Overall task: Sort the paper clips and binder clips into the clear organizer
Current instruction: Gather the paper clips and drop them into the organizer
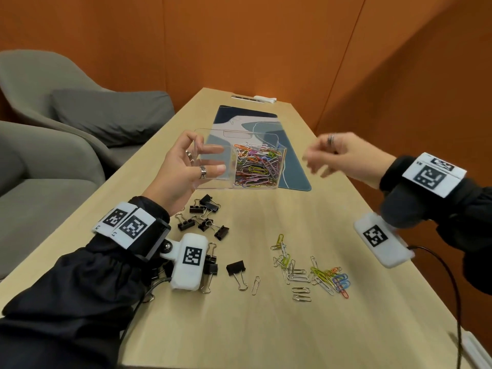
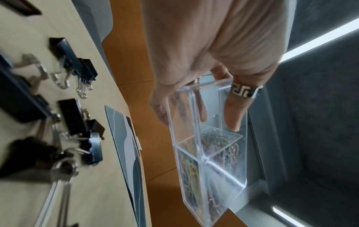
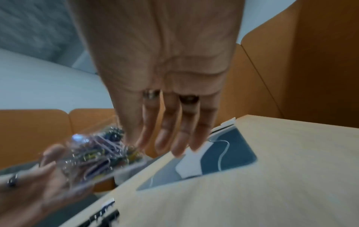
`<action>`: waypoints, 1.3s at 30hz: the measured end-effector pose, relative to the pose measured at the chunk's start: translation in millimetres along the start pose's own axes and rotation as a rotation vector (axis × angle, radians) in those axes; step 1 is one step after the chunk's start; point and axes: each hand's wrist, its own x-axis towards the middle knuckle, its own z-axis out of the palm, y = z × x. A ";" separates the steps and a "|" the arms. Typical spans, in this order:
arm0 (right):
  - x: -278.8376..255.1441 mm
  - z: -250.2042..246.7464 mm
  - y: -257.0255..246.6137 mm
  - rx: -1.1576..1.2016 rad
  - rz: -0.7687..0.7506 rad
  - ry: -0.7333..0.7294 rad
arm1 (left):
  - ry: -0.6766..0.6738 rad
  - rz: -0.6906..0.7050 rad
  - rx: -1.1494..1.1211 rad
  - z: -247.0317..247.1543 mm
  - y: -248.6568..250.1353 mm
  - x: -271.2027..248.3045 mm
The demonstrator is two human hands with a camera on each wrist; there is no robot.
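My left hand [image 1: 213, 159] holds the clear organizer [image 1: 215, 182] lifted above the table, thumb on the near wall and fingers behind the far one. Its right compartment is packed with coloured paper clips [image 1: 257, 166]; the left one holds only my fingers' outline. In the left wrist view the left hand [image 2: 198, 113] grips the organizer [image 2: 229, 176] by its end. My right hand [image 1: 316, 162] hovers blurred to the right of the organizer, fingers [image 3: 174, 138] straight and empty. Black binder clips [image 1: 205, 219] lie under my left wrist. Loose paper clips [image 1: 311, 272] are scattered at centre right.
A blue patterned desk mat [image 1: 266, 129] lies beyond the organizer. Grey chairs [image 1: 80, 115] stand along the table's left edge, orange wall panels on the right. A black cable [image 1: 450, 275] runs from my right wrist over the table's near right corner. White items [image 1: 255, 98] sit at the far end.
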 end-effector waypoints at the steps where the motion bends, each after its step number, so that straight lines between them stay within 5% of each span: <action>1: -6.0 1.2 6.2 -0.070 0.047 -0.151 | 0.003 -0.002 -0.001 -0.3 0.0 0.0; 5: -31.8 17.8 30.2 -0.221 0.174 -0.624 | -0.001 -0.001 -0.004 -1.7 -0.8 0.8; 9: -62.3 38.8 42.6 -0.294 0.197 -0.748 | 0.006 -0.006 0.005 -2.2 -0.6 0.4; 21: -80.0 48.3 50.1 -0.115 0.213 -0.619 | -0.006 0.002 -0.004 -1.7 0.8 -0.6; 35: -52.5 39.9 42.2 -0.185 0.182 -0.576 | -0.005 0.008 0.006 0.5 1.5 -0.7; 39: -25.6 16.9 9.9 -0.131 0.073 -0.406 | -0.011 0.004 0.011 1.2 1.8 -0.6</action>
